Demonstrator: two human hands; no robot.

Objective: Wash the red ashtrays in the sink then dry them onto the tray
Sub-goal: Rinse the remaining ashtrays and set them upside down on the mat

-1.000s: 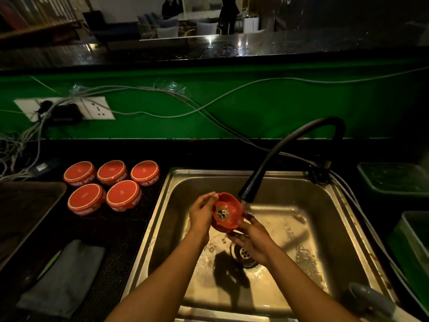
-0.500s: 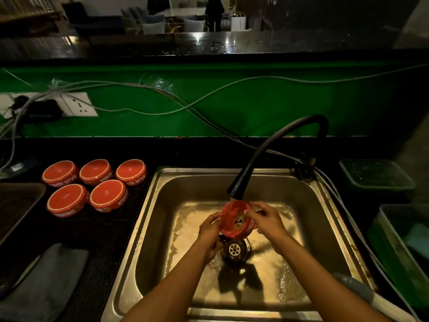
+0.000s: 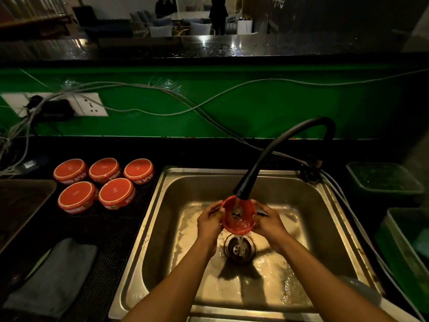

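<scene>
Red ashtray [image 3: 239,217] now sits open side up under the tap [image 3: 243,189], filling with water; left hand [image 3: 210,220] at 9 o'clock and right hand [image 3: 267,219] at 3 o'clock each keep a curled grip on its rim.

Dim scene, warm overhead light glaring off the wet sink [image 3: 176,205], corners dark and wide-angle bent

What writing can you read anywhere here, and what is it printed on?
"RAJA": upside down on the side of the back right round red ashtray, with more letters cut off.
Lettering on the sides of the other four upturned red ashtrays: too blurred to read.
White wall socket plate: no writing visible.
</scene>
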